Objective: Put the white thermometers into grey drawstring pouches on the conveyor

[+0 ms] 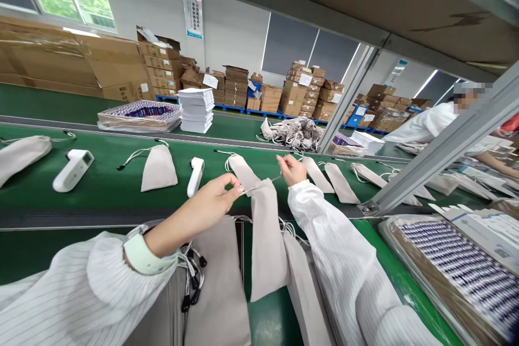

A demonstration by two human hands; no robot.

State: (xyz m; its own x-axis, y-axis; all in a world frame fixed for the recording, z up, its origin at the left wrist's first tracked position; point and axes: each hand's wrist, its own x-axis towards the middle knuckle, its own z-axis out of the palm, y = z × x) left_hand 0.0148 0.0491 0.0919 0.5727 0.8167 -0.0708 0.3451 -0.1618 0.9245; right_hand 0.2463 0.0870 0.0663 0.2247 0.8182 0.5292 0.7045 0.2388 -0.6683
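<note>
A light grey drawstring pouch hangs by its cord between my two hands, its neck gathered. My left hand pinches the cord on the left of the neck, thumb against fingers. On the other side my right hand grips the cord with curled fingers. Below, more grey pouches lie at the bench edge, with black cord ends bunched near my left wrist. Beyond my hands, a white handheld thermometer rests on the green belt, beside a filled-looking pouch.
Another thermometer lies farther left on the green belt. Behind stand a tray of small printed items, a paper stack and a pouch heap. A metal post rises at right, near a wrapped tray and a co-worker.
</note>
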